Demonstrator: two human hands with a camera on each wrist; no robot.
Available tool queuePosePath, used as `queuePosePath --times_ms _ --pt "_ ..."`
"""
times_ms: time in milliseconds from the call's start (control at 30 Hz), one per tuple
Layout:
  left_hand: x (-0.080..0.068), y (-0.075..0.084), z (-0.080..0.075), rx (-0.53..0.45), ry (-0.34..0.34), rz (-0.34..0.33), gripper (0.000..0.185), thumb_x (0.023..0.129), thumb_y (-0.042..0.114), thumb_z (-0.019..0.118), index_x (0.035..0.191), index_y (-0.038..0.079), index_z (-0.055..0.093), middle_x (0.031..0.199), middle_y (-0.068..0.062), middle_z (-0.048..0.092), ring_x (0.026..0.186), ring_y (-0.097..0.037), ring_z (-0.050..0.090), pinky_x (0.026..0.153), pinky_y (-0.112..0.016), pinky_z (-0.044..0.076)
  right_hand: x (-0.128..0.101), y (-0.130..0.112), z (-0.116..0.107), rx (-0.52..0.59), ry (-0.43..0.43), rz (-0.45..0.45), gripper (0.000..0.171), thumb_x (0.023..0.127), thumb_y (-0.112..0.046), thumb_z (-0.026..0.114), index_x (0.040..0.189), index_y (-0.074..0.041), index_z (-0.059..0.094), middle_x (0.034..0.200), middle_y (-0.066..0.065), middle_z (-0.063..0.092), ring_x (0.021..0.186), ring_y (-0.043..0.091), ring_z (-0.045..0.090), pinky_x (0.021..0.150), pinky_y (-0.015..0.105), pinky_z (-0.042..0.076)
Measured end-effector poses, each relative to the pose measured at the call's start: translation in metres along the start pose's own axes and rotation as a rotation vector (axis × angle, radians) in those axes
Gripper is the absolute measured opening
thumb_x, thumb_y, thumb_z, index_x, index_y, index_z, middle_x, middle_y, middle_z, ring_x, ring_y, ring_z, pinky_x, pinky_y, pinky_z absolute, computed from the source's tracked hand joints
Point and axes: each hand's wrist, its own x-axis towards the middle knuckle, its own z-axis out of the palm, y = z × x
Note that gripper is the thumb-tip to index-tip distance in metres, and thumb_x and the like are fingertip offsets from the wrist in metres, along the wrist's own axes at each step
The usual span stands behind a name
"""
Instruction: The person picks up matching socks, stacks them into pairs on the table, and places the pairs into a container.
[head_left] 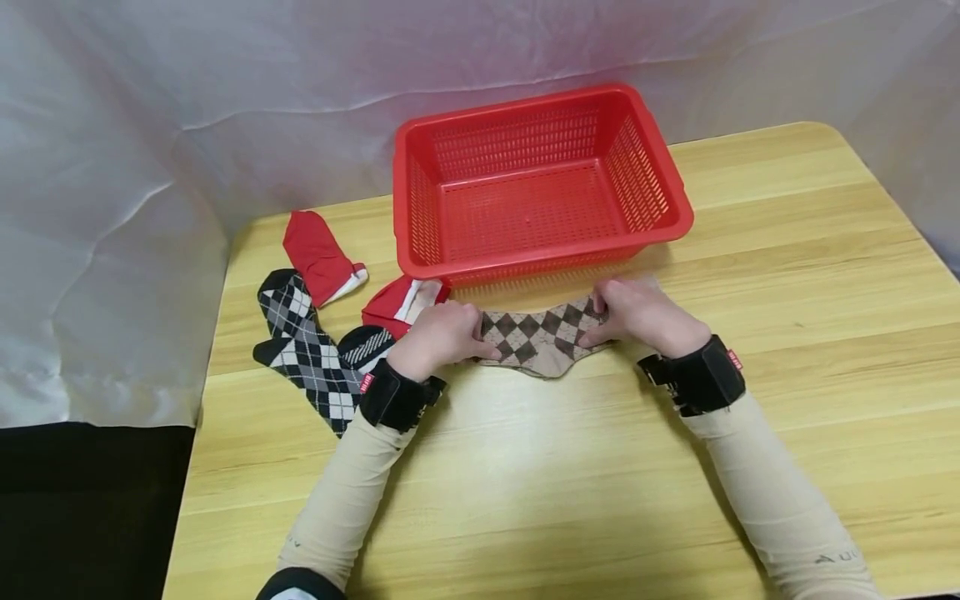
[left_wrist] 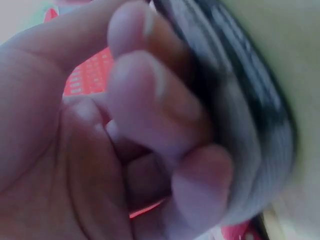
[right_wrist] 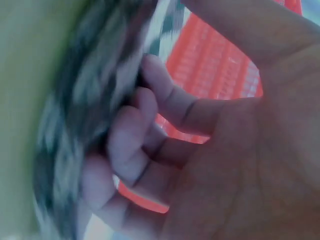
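A beige sock (head_left: 536,343) with brown diamonds is stretched sideways low over the table, its heel toward the person. Its left end is pinched by my left hand (head_left: 437,337), and its right end by my right hand (head_left: 647,317). In the left wrist view, curled fingertips (left_wrist: 145,100) press against the blurred sock (left_wrist: 245,120). The right wrist view has several bent fingers (right_wrist: 125,140) along the patterned sock (right_wrist: 100,85). Both ends of the sock are partly hidden by the hands.
Just beyond the hands stands a red plastic basket (head_left: 528,260) with nothing in it. To the left lie black, grey and white diamond socks (head_left: 307,354), a red sock (head_left: 318,258) with a white part, and another red and white sock (head_left: 386,307) beside the left hand. Grey cloth (head_left: 300,83) hangs behind the table.
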Motion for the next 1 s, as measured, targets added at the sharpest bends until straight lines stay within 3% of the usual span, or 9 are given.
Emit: queuePosePath --times_ms 67,133,233,300,400,467,567,733,1000 --pt "0.0 -0.001 -0.001 0.008 -0.006 -0.015 0.038 0.083 0.042 0.077 0.062 0.014 0.062 0.05 0.003 0.056 0.05 -0.013 0.06 0.057 -0.029 0.041 -0.002 0.006 -0.004 0.014 -0.009 0.02 0.044 0.074 -0.035 0.085 0.09 -0.006 0.056 0.082 0.006 0.056 0.077 0.022 0.05 0.066 0.031 0.039" --pt "0.0 -0.002 -0.002 0.026 0.005 -0.006 0.036 0.083 0.042 0.077 0.064 0.014 0.063 0.051 0.003 0.057 0.051 -0.013 0.061 0.078 -0.034 0.046 -0.003 0.011 -0.006 0.009 -0.013 0.042 0.043 0.075 -0.034 0.085 0.089 -0.006 0.055 0.08 0.006 0.054 0.075 0.022 0.05 0.065 0.031 0.038" --pt "-0.001 -0.002 -0.002 0.072 0.097 0.054 0.031 0.085 0.039 0.076 0.068 0.016 0.064 0.056 0.003 0.06 0.058 -0.013 0.062 0.1 -0.046 0.039 -0.002 0.016 -0.008 0.028 0.016 0.002 0.035 0.079 -0.027 0.082 0.089 -0.006 0.056 0.08 0.006 0.055 0.074 0.021 0.051 0.064 0.031 0.038" --pt "-0.002 -0.001 -0.002 0.119 0.206 0.1 0.024 0.087 0.035 0.075 0.073 0.016 0.068 0.062 0.004 0.064 0.064 -0.015 0.063 0.102 -0.05 0.035 0.001 0.016 -0.008 0.06 0.073 -0.067 0.027 0.081 -0.021 0.08 0.09 -0.005 0.06 0.081 0.007 0.059 0.074 0.02 0.053 0.066 0.031 0.041" --pt "-0.002 0.0 -0.002 0.158 0.367 0.151 0.013 0.089 0.027 0.072 0.083 0.016 0.073 0.076 0.003 0.07 0.072 -0.018 0.066 0.084 -0.045 0.045 0.005 0.015 -0.006 0.089 0.166 -0.197 0.018 0.083 -0.012 0.077 0.095 -0.003 0.067 0.086 0.009 0.067 0.078 0.021 0.059 0.073 0.036 0.048" --pt "-0.003 0.001 -0.001 0.182 0.427 0.172 0.008 0.09 0.023 0.071 0.089 0.016 0.075 0.084 0.002 0.072 0.075 -0.019 0.068 0.075 -0.042 0.047 0.008 0.013 -0.005 0.095 0.193 -0.246 0.016 0.084 -0.009 0.075 0.098 -0.003 0.07 0.091 0.01 0.071 0.082 0.022 0.061 0.078 0.039 0.051" --pt "-0.001 0.002 0.0 0.217 0.437 0.222 0.006 0.09 0.017 0.071 0.094 0.014 0.074 0.095 0.0 0.071 0.085 -0.02 0.069 0.076 -0.04 0.05 0.01 0.013 -0.004 0.079 0.185 -0.284 0.016 0.086 -0.006 0.072 0.102 -0.002 0.071 0.096 0.011 0.072 0.086 0.023 0.062 0.082 0.042 0.051" --pt "0.006 0.001 0.006 0.19 0.405 0.345 0.016 0.092 0.008 0.066 0.108 0.008 0.069 0.107 -0.006 0.07 0.101 -0.024 0.068 0.089 -0.037 0.053 0.013 0.015 0.0 0.059 0.175 -0.286 0.017 0.087 -0.004 0.07 0.104 -0.002 0.071 0.1 0.012 0.073 0.089 0.023 0.063 0.085 0.043 0.052" --pt "0.012 0.004 0.012 0.148 0.404 0.44 0.013 0.091 0.009 0.068 0.104 0.008 0.07 0.104 -0.006 0.069 0.1 -0.022 0.064 0.091 -0.036 0.052 0.016 0.0 0.014 0.0 0.21 -0.373 0.02 0.086 -0.009 0.071 0.105 -0.003 0.071 0.105 0.013 0.07 0.099 0.028 0.066 0.089 0.044 0.052"
